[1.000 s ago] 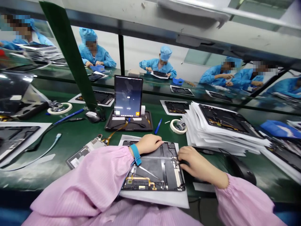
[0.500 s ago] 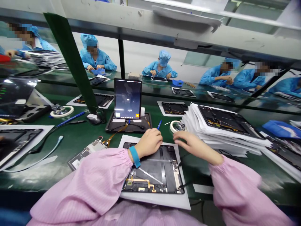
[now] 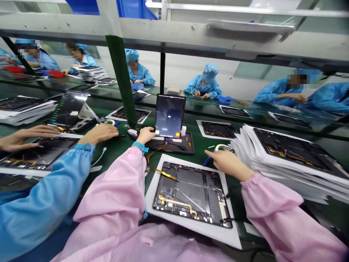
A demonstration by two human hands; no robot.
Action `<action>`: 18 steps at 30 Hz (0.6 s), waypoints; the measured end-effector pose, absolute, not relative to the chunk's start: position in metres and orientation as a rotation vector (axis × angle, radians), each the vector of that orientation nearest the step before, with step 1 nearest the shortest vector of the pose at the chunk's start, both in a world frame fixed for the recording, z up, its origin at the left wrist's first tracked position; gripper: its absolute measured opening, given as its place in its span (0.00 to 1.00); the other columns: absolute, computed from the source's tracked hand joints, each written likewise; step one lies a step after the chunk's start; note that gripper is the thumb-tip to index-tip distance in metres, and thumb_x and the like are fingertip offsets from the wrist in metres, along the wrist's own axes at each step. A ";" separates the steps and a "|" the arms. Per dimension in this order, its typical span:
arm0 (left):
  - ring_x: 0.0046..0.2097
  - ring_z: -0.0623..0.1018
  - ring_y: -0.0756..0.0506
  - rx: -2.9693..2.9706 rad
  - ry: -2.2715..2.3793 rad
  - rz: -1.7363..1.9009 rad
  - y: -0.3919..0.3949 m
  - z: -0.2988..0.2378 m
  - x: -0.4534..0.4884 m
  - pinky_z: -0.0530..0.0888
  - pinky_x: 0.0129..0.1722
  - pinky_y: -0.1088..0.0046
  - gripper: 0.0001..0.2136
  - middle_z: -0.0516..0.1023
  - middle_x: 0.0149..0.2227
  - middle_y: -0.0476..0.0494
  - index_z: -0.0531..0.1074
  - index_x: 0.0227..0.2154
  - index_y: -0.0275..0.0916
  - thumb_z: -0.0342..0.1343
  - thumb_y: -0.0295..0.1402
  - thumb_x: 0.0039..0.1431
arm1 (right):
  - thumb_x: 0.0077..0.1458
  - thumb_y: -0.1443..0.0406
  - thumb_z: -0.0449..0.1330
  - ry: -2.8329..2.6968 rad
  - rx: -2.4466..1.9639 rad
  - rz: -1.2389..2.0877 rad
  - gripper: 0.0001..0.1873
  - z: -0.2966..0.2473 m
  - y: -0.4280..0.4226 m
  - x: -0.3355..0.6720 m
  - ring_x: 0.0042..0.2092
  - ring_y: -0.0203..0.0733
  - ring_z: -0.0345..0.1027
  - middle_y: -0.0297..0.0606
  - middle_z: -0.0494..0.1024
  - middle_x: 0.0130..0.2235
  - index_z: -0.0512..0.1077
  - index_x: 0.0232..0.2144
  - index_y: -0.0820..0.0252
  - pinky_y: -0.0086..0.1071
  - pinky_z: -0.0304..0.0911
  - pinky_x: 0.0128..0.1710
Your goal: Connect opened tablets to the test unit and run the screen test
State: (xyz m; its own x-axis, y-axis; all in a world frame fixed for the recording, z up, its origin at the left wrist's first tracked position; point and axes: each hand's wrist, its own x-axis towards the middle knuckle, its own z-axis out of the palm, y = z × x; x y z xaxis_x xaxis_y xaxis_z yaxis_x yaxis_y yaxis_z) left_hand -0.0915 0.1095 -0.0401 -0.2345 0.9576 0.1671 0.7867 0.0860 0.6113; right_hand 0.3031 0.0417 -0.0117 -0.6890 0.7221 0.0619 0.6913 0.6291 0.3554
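My left hand (image 3: 145, 135) reaches forward to the lower left corner of an upright display screen (image 3: 169, 114). Its fingers are closed at the screen's edge, and part of the fingertips is hidden. The screen stands on a dark base with cables. My right hand (image 3: 228, 163) hovers at the right with the index finger stretched out, close to a blue pen (image 3: 207, 160) and a roll of tape (image 3: 221, 147). Between my arms lies an open tablet housing (image 3: 192, 191) with orange flex cables, resting on a white sheet (image 3: 156, 178). A gold flex cable (image 3: 166, 174) runs from it towards the base.
On the right stands a tall stack of white sheets and housings (image 3: 272, 171). A co-worker's blue sleeve (image 3: 49, 203) and hands (image 3: 100, 134) reach in from the left over another housing. A green post (image 3: 121, 80) and a mouse (image 3: 133, 133) are behind. Several people sit across the bench.
My left hand has left the housing and moved forward to the screen's lower corner. The view has turned left, bringing in a co-worker's arms. My right hand remains near the tape.
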 end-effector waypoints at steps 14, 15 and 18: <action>0.44 0.75 0.43 1.914 2.009 1.092 0.063 -0.002 -0.058 0.68 0.47 0.70 0.15 0.78 0.42 0.41 0.73 0.39 0.36 0.52 0.41 0.55 | 0.57 0.57 0.54 3.236 2.286 -0.733 0.09 0.009 -0.039 0.318 0.24 0.36 0.62 0.29 0.66 0.22 0.61 0.31 0.55 0.31 0.58 0.28; 0.41 0.75 0.45 1.958 1.890 1.035 0.053 0.004 -0.048 0.69 0.43 0.72 0.15 0.78 0.39 0.43 0.73 0.37 0.37 0.50 0.42 0.55 | 0.58 0.56 0.53 3.152 2.301 -1.114 0.09 0.006 -0.049 0.318 0.25 0.36 0.62 0.29 0.66 0.22 0.62 0.32 0.55 0.31 0.59 0.28; 0.33 0.75 0.47 2.105 1.487 0.638 0.022 0.012 -0.017 0.69 0.35 0.74 0.15 0.78 0.30 0.47 0.74 0.30 0.38 0.50 0.45 0.54 | 0.56 0.56 0.55 2.866 2.307 -1.661 0.11 -0.015 -0.064 0.316 0.32 0.37 0.68 0.32 0.73 0.29 0.65 0.37 0.57 0.32 0.62 0.35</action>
State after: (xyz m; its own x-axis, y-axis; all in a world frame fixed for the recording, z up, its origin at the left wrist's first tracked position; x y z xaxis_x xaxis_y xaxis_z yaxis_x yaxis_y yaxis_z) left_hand -0.0171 0.0216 0.0124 0.3003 0.9489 0.0970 0.7243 -0.2930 0.6241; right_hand 0.3157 -0.0638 -0.0155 -0.0945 0.9806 0.1717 0.3385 0.1939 -0.9208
